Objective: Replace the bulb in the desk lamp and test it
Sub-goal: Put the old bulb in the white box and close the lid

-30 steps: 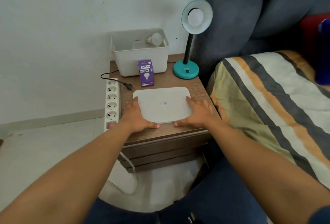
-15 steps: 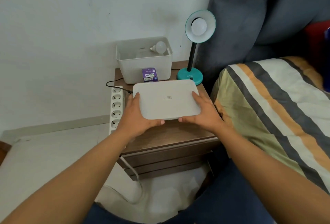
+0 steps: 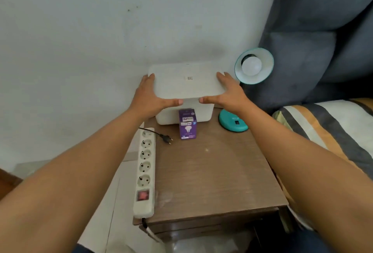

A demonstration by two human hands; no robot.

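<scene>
While the left hand [image 3: 150,99] and right hand [image 3: 228,93] grip the flat white plastic lid [image 3: 186,81] by its side edges, the brown wooden bench [image 3: 212,172] lies bare in front.

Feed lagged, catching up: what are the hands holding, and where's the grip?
Both hands, left hand and right hand, hold the white lid by its short side edges, over the white bin.

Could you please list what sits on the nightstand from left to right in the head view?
Power strip → unplugged black plug → purple bulb box → teal lamp base. The white bin behind the box overlaps several of these, so I left it out.
</scene>
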